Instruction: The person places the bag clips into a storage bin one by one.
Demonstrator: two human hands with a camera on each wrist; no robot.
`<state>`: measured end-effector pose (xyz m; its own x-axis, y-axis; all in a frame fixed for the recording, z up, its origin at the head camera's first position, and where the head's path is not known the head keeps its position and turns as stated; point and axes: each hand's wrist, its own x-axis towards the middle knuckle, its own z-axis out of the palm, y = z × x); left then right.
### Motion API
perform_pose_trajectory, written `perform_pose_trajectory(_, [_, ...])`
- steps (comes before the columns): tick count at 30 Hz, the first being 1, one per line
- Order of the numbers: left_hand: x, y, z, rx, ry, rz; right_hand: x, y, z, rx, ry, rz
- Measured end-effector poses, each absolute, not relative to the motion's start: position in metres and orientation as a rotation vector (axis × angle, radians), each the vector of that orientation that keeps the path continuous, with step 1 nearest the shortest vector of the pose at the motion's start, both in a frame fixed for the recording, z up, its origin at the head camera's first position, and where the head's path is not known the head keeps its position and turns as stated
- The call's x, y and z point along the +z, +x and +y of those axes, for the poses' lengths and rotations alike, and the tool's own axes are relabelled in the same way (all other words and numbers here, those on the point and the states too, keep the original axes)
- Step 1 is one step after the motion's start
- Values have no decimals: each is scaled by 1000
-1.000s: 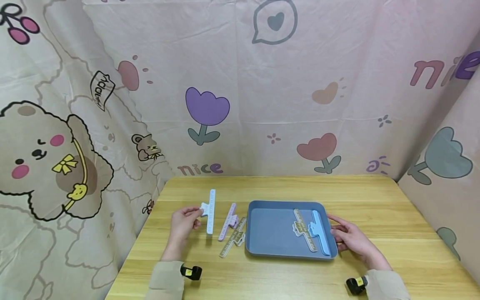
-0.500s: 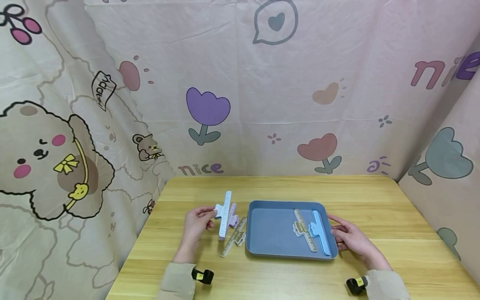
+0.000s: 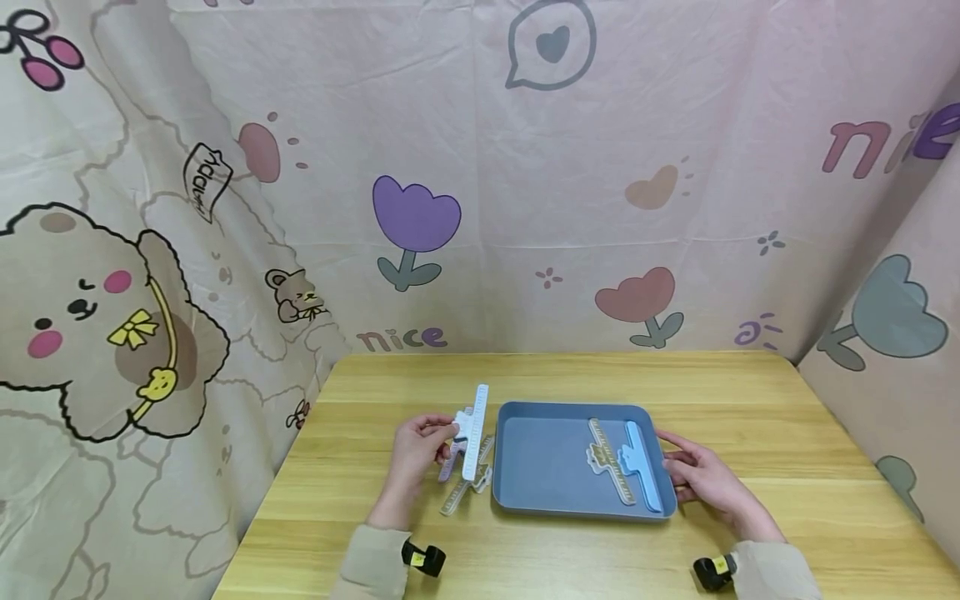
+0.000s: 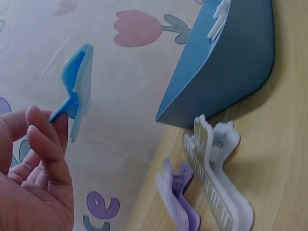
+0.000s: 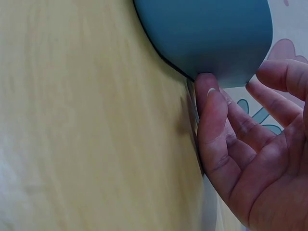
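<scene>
Left hand (image 3: 422,448) pinches pale-blue clip (image 3: 476,433) by its tab (image 4: 60,110), likely for clearance; clip's airborne, left of tray (image 3: 536,458). Right hand (image 3: 705,477), fingers spread, touches tray's right end, presumably bracing it.

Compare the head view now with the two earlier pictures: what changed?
The left hand has carried the pale blue clip rightward toward the tray; in the head view it partly hides the purple clip and the gold-patterned clip on the table. Nothing was newly gripped or let go. The tray, the gold clip and blue clip inside it, and the right hand at its right end stayed put.
</scene>
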<state>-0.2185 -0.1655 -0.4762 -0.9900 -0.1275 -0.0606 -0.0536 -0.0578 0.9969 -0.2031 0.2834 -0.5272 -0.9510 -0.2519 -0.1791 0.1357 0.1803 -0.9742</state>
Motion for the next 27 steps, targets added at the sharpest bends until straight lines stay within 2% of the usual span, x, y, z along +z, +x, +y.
perform_pose_trajectory(10, [-476, -215, -144, -2278, 171, -2105, -526, -203, 283, -1822, -98, 2176])
perform_pose_trajectory(27, [-480, -215, -80, -2366, 168, -2084, -527, -202, 281, -1825, -81, 2186])
